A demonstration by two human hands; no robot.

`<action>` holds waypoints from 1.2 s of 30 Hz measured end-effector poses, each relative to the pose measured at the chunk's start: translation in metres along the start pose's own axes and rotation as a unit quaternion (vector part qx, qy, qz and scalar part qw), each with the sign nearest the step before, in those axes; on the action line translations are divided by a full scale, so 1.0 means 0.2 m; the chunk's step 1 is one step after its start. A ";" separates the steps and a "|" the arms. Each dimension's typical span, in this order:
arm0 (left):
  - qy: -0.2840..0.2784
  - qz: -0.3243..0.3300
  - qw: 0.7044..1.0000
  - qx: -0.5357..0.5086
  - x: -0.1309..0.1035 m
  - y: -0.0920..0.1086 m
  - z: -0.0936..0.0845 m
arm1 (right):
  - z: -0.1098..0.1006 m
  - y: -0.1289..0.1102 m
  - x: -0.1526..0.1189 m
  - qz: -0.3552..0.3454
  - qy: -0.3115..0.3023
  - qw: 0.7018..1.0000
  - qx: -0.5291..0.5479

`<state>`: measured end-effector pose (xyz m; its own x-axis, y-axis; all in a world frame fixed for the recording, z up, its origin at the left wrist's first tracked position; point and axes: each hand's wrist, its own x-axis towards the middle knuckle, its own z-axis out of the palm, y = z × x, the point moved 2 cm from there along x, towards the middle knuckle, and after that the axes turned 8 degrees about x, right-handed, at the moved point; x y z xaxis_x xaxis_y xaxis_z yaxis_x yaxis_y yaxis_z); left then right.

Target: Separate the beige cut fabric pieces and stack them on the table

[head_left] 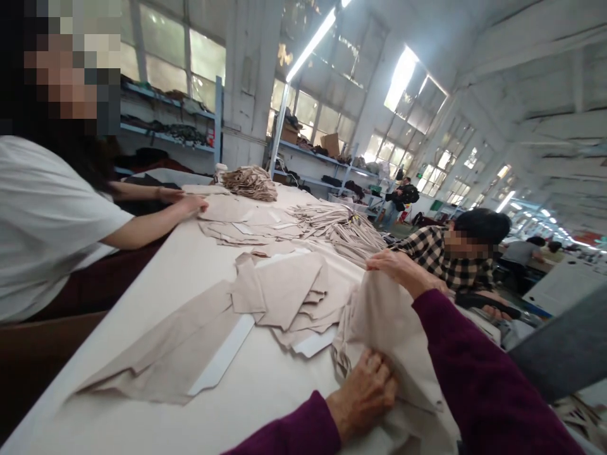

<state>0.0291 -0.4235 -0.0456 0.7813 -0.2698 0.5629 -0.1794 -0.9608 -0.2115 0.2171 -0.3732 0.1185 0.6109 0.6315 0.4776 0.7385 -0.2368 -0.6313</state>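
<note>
Purple sleeves lead to both of my hands at the right side of the white table. My left hand [364, 393] is closed on the lower part of a beige cloth piece [396, 316], its knuckles up. Higher up, my right hand [396, 268] pinches the top edge of the same cloth, which hangs raised between the two. Left of it lie folded beige pieces [289, 284] with white strips showing at their edges. A long beige panel [165, 347] with a white strip is spread toward the near left.
At the left, a person in a white shirt [52, 221] handles beige cloth. A crumpled bundle [251, 183] and a strip pile [344, 227] lie farther back. A person in a checked shirt [427, 253] sits at the right, beyond my right hand.
</note>
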 end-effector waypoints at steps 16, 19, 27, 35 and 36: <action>0.128 -0.030 0.991 0.033 0.10 -0.02 0.39 | 0.06 0.07 -0.65 -0.324 0.069 0.896 -0.295; 0.121 -0.025 0.992 0.027 0.08 -0.04 0.37 | 0.16 0.48 -0.65 -0.216 -0.059 0.886 -0.407; 0.095 -0.030 0.994 0.032 0.02 -0.06 0.31 | 0.24 0.83 -0.64 -0.203 -0.145 0.849 -0.467; 0.177 -0.055 0.974 0.132 0.14 -0.08 0.44 | 0.03 0.58 -0.67 -0.213 0.059 0.841 -0.493; 0.165 -0.055 0.975 0.136 0.15 -0.08 0.43 | 0.03 0.59 -0.71 -0.212 0.070 0.851 -0.475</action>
<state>0.1069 -0.4103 -0.0928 0.5444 -0.2151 0.8108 0.0946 -0.9447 -0.3141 0.2153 -0.4861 -0.0275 0.2102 0.7313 0.6489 0.7579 -0.5411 0.3643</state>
